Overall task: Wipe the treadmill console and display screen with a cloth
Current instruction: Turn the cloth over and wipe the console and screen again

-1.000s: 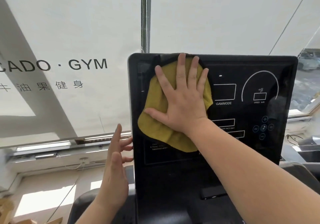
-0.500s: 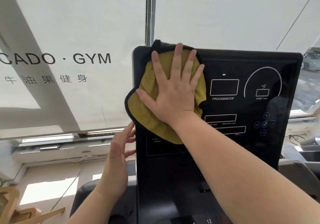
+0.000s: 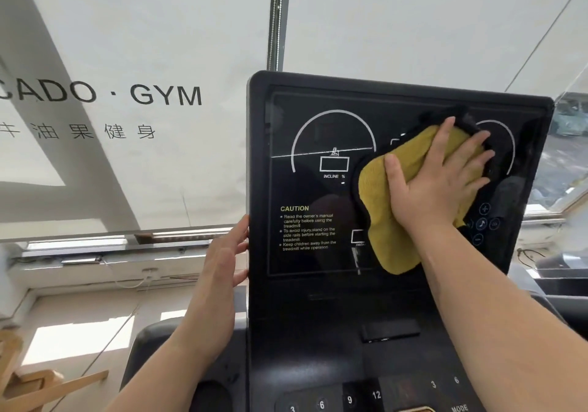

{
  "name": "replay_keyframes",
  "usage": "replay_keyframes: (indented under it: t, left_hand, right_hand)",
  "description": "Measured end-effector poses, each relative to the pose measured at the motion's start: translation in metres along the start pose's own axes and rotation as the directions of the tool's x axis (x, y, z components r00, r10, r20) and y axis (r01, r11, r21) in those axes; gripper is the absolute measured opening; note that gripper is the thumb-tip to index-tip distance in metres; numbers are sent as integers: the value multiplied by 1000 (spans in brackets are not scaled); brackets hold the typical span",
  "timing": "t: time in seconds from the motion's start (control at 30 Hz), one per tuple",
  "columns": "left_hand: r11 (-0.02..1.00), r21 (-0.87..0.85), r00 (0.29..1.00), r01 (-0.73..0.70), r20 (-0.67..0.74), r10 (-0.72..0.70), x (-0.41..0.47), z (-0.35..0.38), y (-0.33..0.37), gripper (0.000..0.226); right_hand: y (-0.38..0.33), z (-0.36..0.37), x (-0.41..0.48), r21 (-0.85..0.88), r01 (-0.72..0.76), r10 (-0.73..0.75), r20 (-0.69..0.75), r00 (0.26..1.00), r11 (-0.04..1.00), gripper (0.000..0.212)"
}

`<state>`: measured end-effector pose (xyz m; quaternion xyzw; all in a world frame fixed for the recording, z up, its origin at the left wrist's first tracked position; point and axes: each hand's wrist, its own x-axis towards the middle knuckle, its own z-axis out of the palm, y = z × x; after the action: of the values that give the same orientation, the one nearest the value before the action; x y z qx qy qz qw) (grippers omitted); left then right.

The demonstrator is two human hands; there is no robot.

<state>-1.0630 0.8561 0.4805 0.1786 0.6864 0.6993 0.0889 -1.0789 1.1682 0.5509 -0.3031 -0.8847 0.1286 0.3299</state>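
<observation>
The black treadmill display screen point(image 3: 318, 125) stands upright in front of me, with white dial marks and a CAUTION text at lower left. My right hand point(image 3: 436, 176) presses a yellow cloth point(image 3: 378, 208) with a dark edge flat against the screen's right half, fingers spread and straight. My left hand point(image 3: 222, 262) rests with straight fingers against the screen's left edge. Below the screen, the console point(image 3: 318, 348) shows numbered keys along the bottom.
A white window blind point(image 3: 127, 45) with "GYM" lettering hangs behind the screen. A bead chain point(image 3: 276, 13) drops down above the screen's top. A wooden piece point(image 3: 38, 386) lies at lower left. A window sill point(image 3: 111, 252) runs behind my left hand.
My right hand has slid the cloth from the screen's upper left corner to its right half, uncovering the left dial and the caution text. My left hand stays at the left edge.
</observation>
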Motion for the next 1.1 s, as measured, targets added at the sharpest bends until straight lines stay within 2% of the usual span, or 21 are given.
replay_keyframes:
  t: [0.03, 0.1, 0.2, 0.33, 0.47, 0.57, 0.63, 0.7, 0.77, 0.83, 0.9, 0.93, 1.0, 1.1]
  left_hand:
    - [1000, -1, 1000, 2, 1, -2, 0, 0, 0, 93]
    - [1000, -2, 1000, 4, 2, -4, 0, -1, 0, 96]
    - [1000, -22, 1000, 13, -7, -13, 0, 0, 2, 99]
    - [999, -41, 998, -10, -69, 7, -1, 7, 2, 93]
    - [999, -43, 989, -28, -144, 21, -4, 17, -6, 101]
    - [999, -34, 990, -31, -141, 26, -4, 17, -7, 97]
    - [999, -26, 992, -33, -125, 30, -3, 15, -6, 96]
    - [999, -37, 995, -24, -97, 21, -3, 12, -5, 96]
    - [999, -46, 997, -12, -75, 9, -4, 10, -4, 96]
    - [999, -50, 998, -6, -67, 2, -5, 9, -4, 96]
    - [999, -50, 998, -5, -71, 1, -6, 10, -4, 97]
    - [999, -51, 997, -4, -74, 1, -6, 11, -4, 98]
    - [998, -60, 997, -5, -76, 0, -5, 12, -4, 100]
    - [997, -77, 996, -18, -87, 12, -4, 13, -4, 91]
  right_hand:
    - [-11, -1, 3, 11, -10, 10, -11, 1000, 1000, 106]
    - [-42, 2, 3, 9, 63, -62, -31, 998, 998, 106]
    - [-101, 10, -13, -72, 297, -300, -45, 953, 952, 102]
    - [-143, 21, -42, -184, 635, -644, 18, 765, 750, 84]
    - [-97, 29, -54, -180, 782, -790, 36, 612, 597, 76]
    - [-34, 38, -71, -228, 815, -820, 99, 564, 533, 87]
    - [3, 36, -71, -265, 808, -812, 123, 570, 527, 93]
    - [24, 27, -55, -288, 776, -778, 138, 613, 561, 98]
    - [22, 15, -32, -287, 676, -675, 121, 728, 678, 101]
    - [-1, 5, -12, -243, 495, -494, 72, 867, 834, 104]
    - [-36, 2, -2, -182, 341, -342, 26, 939, 922, 106]
    - [-54, 2, -2, -164, 306, -309, 10, 951, 938, 107]
    - [-81, 7, -13, -158, 332, -336, -1, 942, 930, 107]
    - [-93, 23, -50, -187, 530, -532, 45, 846, 827, 104]
